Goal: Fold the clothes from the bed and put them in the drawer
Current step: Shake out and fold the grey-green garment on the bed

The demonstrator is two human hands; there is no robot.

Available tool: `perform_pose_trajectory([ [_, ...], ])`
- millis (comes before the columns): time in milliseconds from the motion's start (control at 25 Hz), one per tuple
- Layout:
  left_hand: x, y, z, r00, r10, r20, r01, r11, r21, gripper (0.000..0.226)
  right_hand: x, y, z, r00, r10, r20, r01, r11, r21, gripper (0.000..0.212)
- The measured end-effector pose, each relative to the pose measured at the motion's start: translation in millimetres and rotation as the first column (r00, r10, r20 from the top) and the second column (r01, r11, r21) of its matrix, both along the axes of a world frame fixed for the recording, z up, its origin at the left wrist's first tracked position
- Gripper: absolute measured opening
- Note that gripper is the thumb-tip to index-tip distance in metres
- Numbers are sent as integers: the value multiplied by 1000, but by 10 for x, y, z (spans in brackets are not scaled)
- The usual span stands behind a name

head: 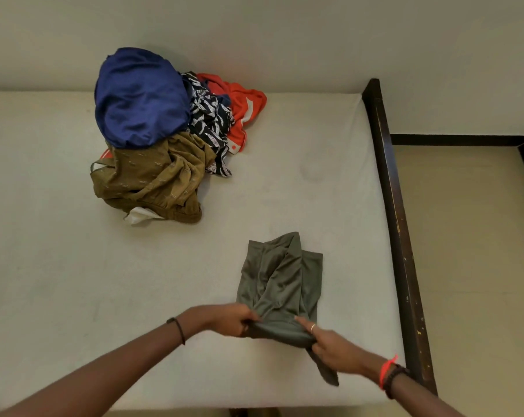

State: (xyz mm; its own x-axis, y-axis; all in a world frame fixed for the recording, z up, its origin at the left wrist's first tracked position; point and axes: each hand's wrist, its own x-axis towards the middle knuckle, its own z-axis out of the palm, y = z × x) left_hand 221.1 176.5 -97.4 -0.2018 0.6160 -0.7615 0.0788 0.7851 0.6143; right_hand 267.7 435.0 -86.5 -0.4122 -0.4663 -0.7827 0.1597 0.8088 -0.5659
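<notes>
Grey-green garment (280,281): keep the near edge taut and level between the left hand (230,319), fingers curled round its left corner, and the right hand (334,346), pinching its right end with forefinger extended, then fold squarely away. It lies creased and partly folded, thin and limp, on the near right of the mattress (74,296); the pile of unfolded clothes (164,130) sits well apart, far left.

Bedroom, plainly furnished. I stand at one white mattress (285,191) set in a dark wooden bed frame (391,188). On it lies a heap of unfolded clothes (161,130). Behind is a blank cream wall (285,31), and beside it a pale floor (465,236) with dark skirting (453,140).
</notes>
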Motion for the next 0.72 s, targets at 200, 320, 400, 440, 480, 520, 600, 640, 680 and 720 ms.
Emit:
perform_pose_trajectory([
  [200,-731,-49,-60,986,118,-119,-117,993,14,28,-814,228,-23,980,-127,-151,133,990,35,31],
  [320,-1144,-27,-223,956,167,-241,-172,985,-1,27,-1225,273,-228,959,-186,-214,197,980,30,29],
  [400,-1357,-10,-375,927,192,-322,-208,978,-14,29,-1444,300,-425,939,-246,-242,259,965,26,29],
  [440,-1435,8,-470,910,198,-365,-222,975,-25,29,-1537,312,-543,928,-262,-264,280,960,30,28],
  [480,-1493,28,-552,894,203,-399,-239,970,-43,29,-1618,321,-663,918,-271,-291,294,955,39,27],
  [520,-1522,59,-634,883,210,-420,-259,964,-62,29,-1677,327,-781,907,-281,-314,312,949,53,26],
  [600,-1506,106,-734,848,266,-459,-334,940,-73,30,-1742,312,-918,880,-307,-363,354,933,69,26],
  [640,-1467,118,-776,812,321,-488,-398,915,-59,31,-1751,302,-972,864,-310,-396,369,926,78,27],
  [680,-1409,116,-804,754,380,-536,-468,883,-31,31,-1745,285,-1003,847,-291,-445,368,925,96,28],
  [720,-1325,111,-821,676,443,-588,-543,840,9,30,-1727,262,-1023,829,-254,-499,355,928,117,30],
])
